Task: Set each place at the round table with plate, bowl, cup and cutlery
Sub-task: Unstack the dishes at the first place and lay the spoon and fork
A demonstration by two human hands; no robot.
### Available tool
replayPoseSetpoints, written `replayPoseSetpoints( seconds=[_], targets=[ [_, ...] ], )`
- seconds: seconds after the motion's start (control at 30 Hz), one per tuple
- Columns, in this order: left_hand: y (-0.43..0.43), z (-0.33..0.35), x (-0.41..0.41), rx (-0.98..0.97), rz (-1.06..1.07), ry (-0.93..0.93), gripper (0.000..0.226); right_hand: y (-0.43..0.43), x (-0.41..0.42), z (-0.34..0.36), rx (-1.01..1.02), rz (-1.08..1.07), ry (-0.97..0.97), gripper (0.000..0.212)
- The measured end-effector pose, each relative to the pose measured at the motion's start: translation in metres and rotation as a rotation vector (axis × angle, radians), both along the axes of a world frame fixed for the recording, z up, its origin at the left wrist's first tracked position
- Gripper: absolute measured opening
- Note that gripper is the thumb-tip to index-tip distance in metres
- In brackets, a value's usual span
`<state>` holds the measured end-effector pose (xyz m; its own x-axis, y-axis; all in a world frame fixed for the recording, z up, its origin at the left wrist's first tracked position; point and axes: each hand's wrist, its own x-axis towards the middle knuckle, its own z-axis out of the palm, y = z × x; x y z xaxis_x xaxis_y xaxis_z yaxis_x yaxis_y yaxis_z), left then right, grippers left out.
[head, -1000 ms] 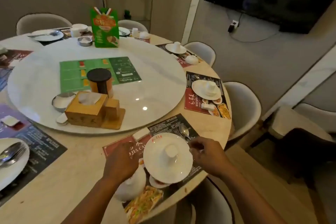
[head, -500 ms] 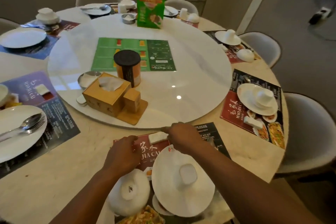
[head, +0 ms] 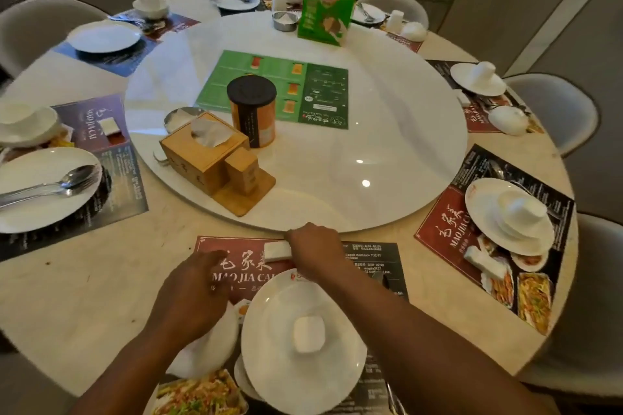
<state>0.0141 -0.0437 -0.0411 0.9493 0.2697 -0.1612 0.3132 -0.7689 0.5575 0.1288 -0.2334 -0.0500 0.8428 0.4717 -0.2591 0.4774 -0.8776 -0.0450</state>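
Right hand (head: 317,254) curled, knuckles up (left hand (head: 194,293) blurred, palm down)

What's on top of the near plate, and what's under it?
A white cup, apparently upside down, stands on the plate. Under it lies the printed placemat; a small white dish peeks out at its left. Whatever else it covers is hidden.

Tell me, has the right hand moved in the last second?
Yes. From the right rim of the near plate, the right hand went forward, past it, to the small white block.
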Motion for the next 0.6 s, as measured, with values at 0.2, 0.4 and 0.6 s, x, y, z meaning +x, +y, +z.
replayPoseSetpoints(
  seconds=[0.2, 0.4, 0.6],
  targets=[
    [-0.002, 0.006, -0.003, 0.025, 0.007, -0.034, 0.05, -0.056, 0.002, -0.005, 0.092, -0.157, 0.0, 0.031],
    [-0.014, 0.007, -0.002, 0.035, 0.015, -0.062, 0.05, -0.111, 0.006, -0.009, 0.133, -0.311, 0.068, 0.04],
    [-0.016, 0.006, -0.006, 0.052, 0.023, -0.071, 0.049, -0.113, 0.004, -0.015, 0.195, -0.349, 0.103, 0.046]
  ],
)
